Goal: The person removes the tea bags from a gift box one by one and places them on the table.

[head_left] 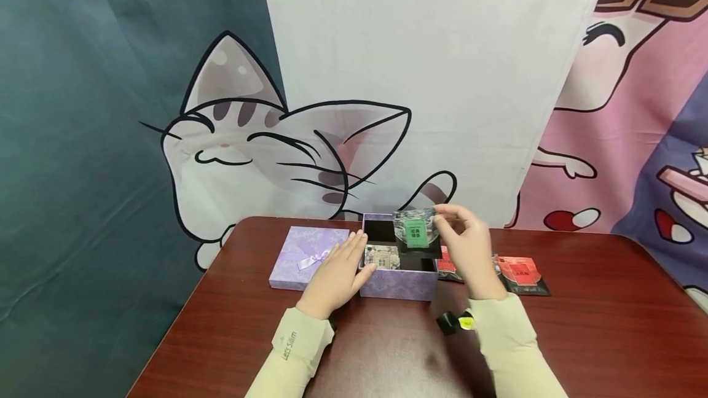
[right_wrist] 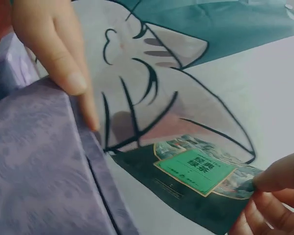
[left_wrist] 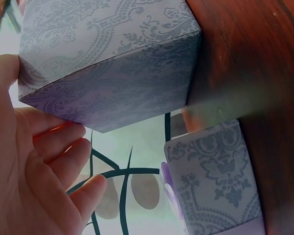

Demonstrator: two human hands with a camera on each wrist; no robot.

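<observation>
In the head view my right hand (head_left: 464,241) pinches a dark tea sachet (head_left: 417,233) with a green label by its right edge. The sachet hangs upright over the open purple patterned box (head_left: 398,285); the right wrist view shows thumb and fingers at the edge of the sachet (right_wrist: 195,171). My left hand (head_left: 338,272) lies against the box's left side with its fingers straight. In the left wrist view, its thumb touches a corner of the box (left_wrist: 112,58), and the other fingers extend along the side. Inside the box, a pale-labelled sachet (head_left: 381,257) sits at the front left.
The purple lid (head_left: 310,257) with a ribbon bow lies left of the box, partly behind my left hand. Right of the box, a red sachet (head_left: 520,273) lies on the brown table (head_left: 387,349), and another red sachet (head_left: 447,264) is partly hidden. A cartoon-printed cloth hangs behind.
</observation>
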